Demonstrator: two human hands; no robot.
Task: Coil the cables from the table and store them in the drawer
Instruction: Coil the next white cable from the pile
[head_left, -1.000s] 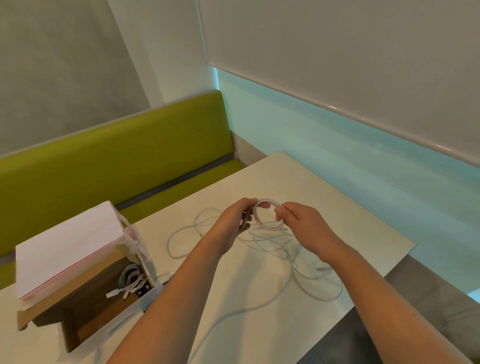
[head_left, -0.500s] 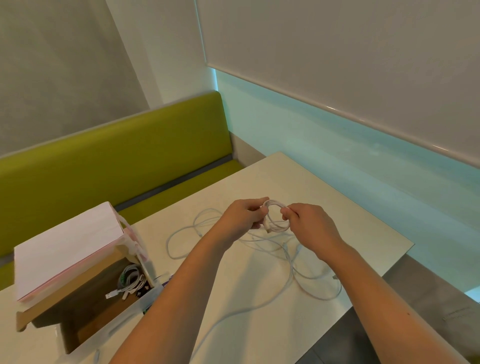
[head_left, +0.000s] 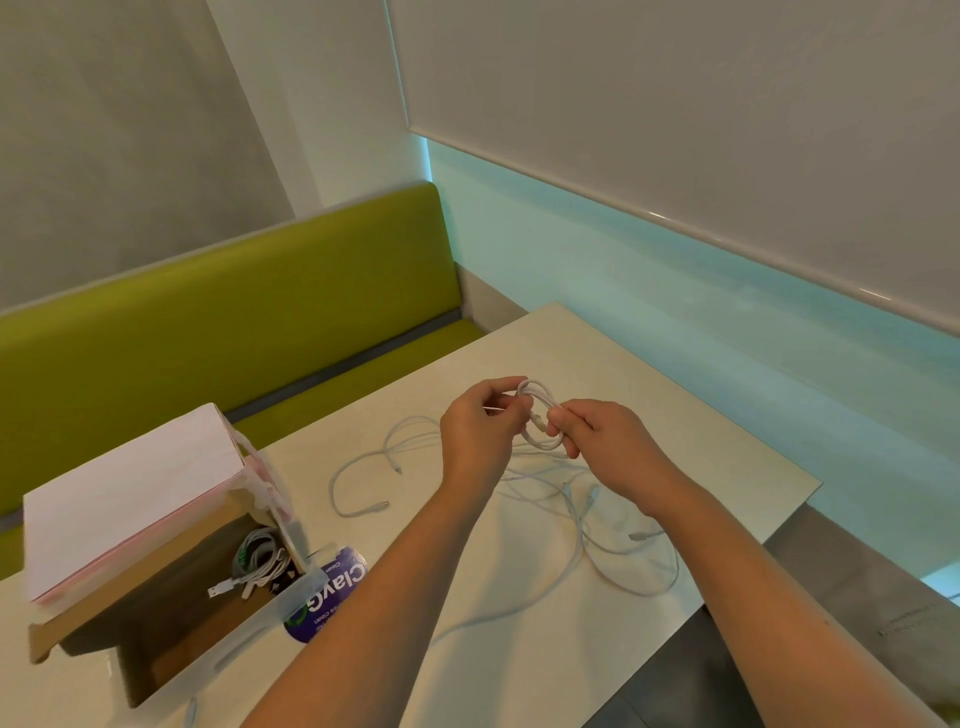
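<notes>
1. A small coil of thin white cable (head_left: 540, 415) is held in the air above the far middle of the pale cream desk (head_left: 727, 457), between both hands.
2. The left hand (head_left: 480, 431) has its grip pinched together at the coil's upper left; a short white end seems to stick out between those fingers, though it is too small to be sure.
3. The right hand (head_left: 608, 447) has its grip curled round the coil's lower right side, fingers clamped on the bundled loops.
4. The relation that matters: the coil's long axis slants from upper left down to lower right, so each hand has one end of the oval. The loose end lies on the left hand's side, so that hand is better placed to wrap or tuck it while the right steadies the loops.
5. The open brown cardboard drawer (head_left: 171, 597) sits at the desk's near left corner, well apart from the coil and on the left arm's side; it already holds a bundle of coiled cables (head_left: 257, 564).
6. Several loose white cables (head_left: 587, 525) sprawl over the desk under and beside the forearms, not yet coiled.
</notes>
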